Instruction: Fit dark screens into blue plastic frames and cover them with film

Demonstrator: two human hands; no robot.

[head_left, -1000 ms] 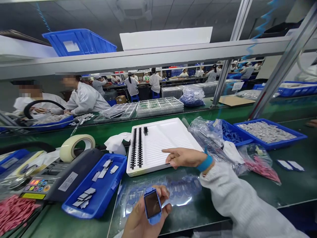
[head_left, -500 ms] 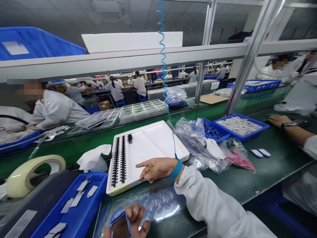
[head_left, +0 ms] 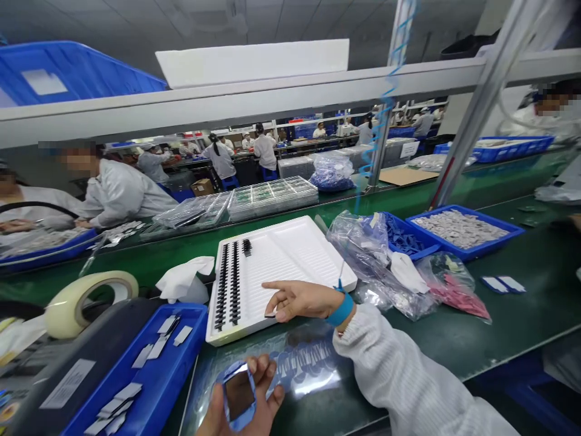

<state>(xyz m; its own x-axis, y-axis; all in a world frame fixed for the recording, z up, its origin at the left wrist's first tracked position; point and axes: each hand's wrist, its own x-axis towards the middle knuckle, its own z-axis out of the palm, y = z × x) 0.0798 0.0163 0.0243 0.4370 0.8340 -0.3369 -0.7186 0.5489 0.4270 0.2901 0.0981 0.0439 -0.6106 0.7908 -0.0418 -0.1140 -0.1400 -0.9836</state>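
My left hand (head_left: pixel 261 396) grips a blue watch case (head_left: pixel 239 393) with a dark square window, low in the view. Over the front edge of a white ribbed tray (head_left: pixel 290 254), my right hand (head_left: pixel 304 301) has its index finger stretched out. Its thumb and other fingers pinch a small flat piece (head_left: pixel 271 315), dark with a pale face, mostly hidden by the fingers. Two long rows of small black parts (head_left: pixel 235 281) stand at the tray's left side, with a short group beside them. Beneath my hands lies a clear plastic sheet (head_left: pixel 304 360) bearing bluish shapes.
At left, a blue bin (head_left: pixel 149 393) holds white and black strips, beside a tape roll (head_left: pixel 86 303). Rightward lie plastic bags (head_left: pixel 372 266), a blue tray of pale parts (head_left: pixel 463 227), a bag of pink pieces (head_left: pixel 454 290) and two blue-and-white pieces (head_left: pixel 503 284). A metal post (head_left: pixel 481 115) rises behind.
The view has turned slightly left, so the bench sits farther right. My left hand shows more fully, raised with the watch case. Another person's hand at right has nearly left the view.
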